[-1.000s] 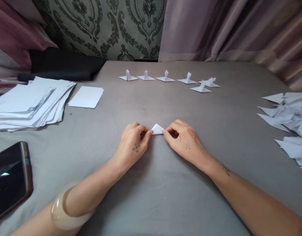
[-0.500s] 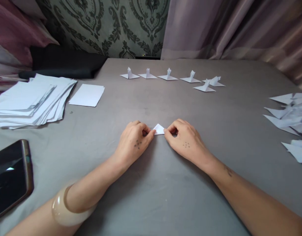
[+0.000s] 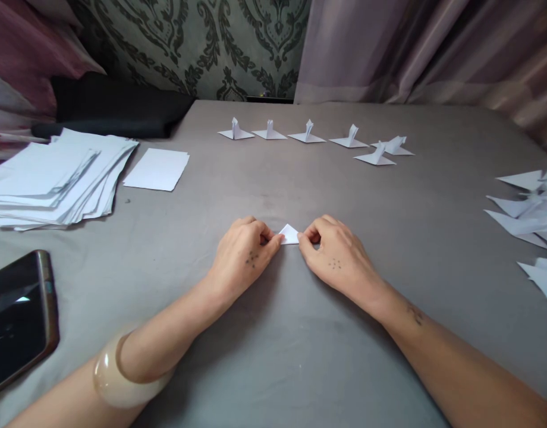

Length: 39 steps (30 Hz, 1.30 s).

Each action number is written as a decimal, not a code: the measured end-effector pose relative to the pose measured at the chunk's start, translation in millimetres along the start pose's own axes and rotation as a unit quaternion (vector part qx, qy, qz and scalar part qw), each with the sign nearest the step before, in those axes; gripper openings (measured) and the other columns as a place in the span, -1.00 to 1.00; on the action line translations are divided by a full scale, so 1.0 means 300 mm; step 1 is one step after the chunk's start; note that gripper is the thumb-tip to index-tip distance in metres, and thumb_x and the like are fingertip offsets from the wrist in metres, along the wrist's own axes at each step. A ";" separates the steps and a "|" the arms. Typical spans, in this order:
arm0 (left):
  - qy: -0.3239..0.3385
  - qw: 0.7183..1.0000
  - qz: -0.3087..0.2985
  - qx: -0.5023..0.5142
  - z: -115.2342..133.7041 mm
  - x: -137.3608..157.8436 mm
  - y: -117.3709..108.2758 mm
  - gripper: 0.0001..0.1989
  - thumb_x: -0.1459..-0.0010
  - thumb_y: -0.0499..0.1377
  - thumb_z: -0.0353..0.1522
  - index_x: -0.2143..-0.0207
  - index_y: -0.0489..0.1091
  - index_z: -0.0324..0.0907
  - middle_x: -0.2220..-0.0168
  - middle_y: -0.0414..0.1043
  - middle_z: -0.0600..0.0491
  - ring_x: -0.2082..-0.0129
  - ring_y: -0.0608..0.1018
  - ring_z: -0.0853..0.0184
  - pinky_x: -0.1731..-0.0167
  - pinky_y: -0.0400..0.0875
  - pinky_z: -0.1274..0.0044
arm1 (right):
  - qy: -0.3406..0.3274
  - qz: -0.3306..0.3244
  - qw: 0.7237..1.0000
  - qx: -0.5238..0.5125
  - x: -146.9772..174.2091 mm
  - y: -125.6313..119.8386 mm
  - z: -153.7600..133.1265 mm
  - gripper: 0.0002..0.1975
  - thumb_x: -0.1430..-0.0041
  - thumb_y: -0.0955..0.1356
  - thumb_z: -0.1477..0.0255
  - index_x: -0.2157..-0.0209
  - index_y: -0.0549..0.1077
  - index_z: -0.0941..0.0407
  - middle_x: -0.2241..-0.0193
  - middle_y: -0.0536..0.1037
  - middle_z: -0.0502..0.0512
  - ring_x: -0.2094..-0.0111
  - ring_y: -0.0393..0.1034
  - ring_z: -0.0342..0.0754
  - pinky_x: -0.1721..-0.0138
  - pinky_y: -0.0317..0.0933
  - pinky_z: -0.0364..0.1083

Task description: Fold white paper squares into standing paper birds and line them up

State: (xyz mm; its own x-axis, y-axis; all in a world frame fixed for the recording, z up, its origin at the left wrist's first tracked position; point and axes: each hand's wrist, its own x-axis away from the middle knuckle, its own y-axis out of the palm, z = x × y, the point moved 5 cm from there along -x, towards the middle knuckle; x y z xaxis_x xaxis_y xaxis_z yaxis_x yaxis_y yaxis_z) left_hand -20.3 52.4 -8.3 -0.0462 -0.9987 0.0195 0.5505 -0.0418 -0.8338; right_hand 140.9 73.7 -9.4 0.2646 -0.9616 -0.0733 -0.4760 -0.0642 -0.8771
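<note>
A small piece of folded white paper [image 3: 290, 235] lies on the grey cloth in front of me, its visible part a low triangle with the point facing away. My left hand [image 3: 245, 249] pinches its left corner between thumb and fingers. At the opposite corner my right hand [image 3: 338, 252] grips the paper the same way. Both corners are hidden under my fingertips. A pale bangle [image 3: 126, 380] circles my left forearm.
Several folded paper figures [image 3: 307, 134] stand in a row at the back. More folded pieces [image 3: 530, 217] pile up at the right edge. Paper stacks [image 3: 37, 172], square sheets [image 3: 157, 169] and a phone [image 3: 19, 321] lie on the left, with black cloth [image 3: 117, 110] behind.
The view has shifted slightly. Both hands keep their pinch on the folded paper, and its shape looks the same.
</note>
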 end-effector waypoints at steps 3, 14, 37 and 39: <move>-0.001 1.000 0.003 0.000 -0.002 0.000 0.000 -0.75 -0.19 0.16 -0.21 0.45 0.41 -0.17 0.40 0.43 0.02 0.35 0.46 0.27 0.37 0.32 0.45 | -0.009 -0.001 1.000 0.018 0.004 0.002 -0.003 -0.82 -0.16 0.28 0.41 0.52 0.27 0.07 0.43 0.46 0.07 0.38 0.33 -0.02 0.39 0.11 -0.05; 0.000 0.999 -0.017 -0.032 -0.001 0.006 0.006 -0.74 -0.23 0.10 -0.19 0.43 0.37 -0.15 0.37 0.39 0.02 0.29 0.45 0.25 0.39 0.26 0.47 | -0.006 -0.068 0.997 0.035 0.003 -0.017 0.002 -0.81 -0.25 0.26 0.29 0.40 0.26 0.07 0.32 0.40 0.05 0.34 0.33 -0.04 0.36 0.13 -0.07; 0.027 0.999 0.003 -0.036 -0.003 0.006 0.013 -0.77 -0.21 0.13 -0.24 0.45 0.36 -0.16 0.38 0.38 -0.01 0.28 0.42 0.22 0.34 0.26 0.46 | 0.006 -0.031 0.965 -0.260 -0.008 0.021 -0.029 -0.80 0.01 0.30 0.51 0.27 0.32 0.06 0.31 0.49 0.02 0.33 0.42 -0.11 0.25 0.29 -0.08; 0.037 0.998 0.018 -0.045 -0.004 0.007 0.013 -0.78 -0.22 0.12 -0.23 0.41 0.36 -0.18 0.36 0.37 -0.02 0.26 0.41 0.21 0.29 0.27 0.44 | 0.021 -0.033 0.971 -0.234 -0.005 0.033 -0.034 -0.79 0.03 0.31 0.50 0.28 0.31 0.07 0.32 0.48 0.02 0.35 0.41 -0.11 0.25 0.28 -0.08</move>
State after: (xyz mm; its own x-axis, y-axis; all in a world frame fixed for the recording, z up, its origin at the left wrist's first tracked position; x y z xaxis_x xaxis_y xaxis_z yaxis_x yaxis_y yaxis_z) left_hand -19.4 50.3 -12.2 -0.0910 -0.9946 -0.0505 0.4761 0.0011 -0.8794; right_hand 127.4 71.8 -13.2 0.2774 -0.9608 0.0043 -0.7912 -0.2309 -0.5662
